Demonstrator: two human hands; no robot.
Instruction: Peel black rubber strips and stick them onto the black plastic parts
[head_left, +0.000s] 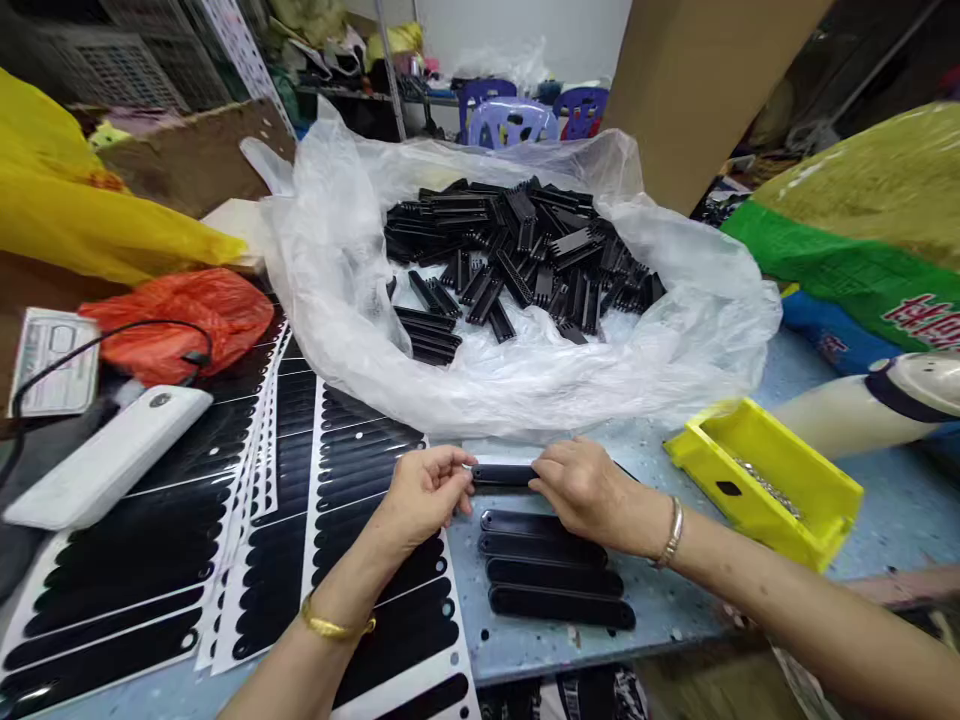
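Note:
A flat black strip with rounded ends (501, 475) lies crosswise on the blue table between my hands. My left hand (435, 490) pinches its left end between thumb and fingers. Over its right part my right hand (581, 490) is closed, fingers curled down on the strip and hiding that end. Just below lie several similar black strips (562, 606) in a neat stack of rows. Under my left forearm is a white sheet of black rounded stickers (420, 650), with some of them peeled off.
Behind my hands, a clear plastic bag (480, 395) holds a heap of black plastic parts (517, 240). At right stand a yellow bin (817, 500) with small metal pieces and a pale bottle (862, 410). More sticker sheets (150, 540), a white device (112, 455) and a red bag (195, 320) lie left.

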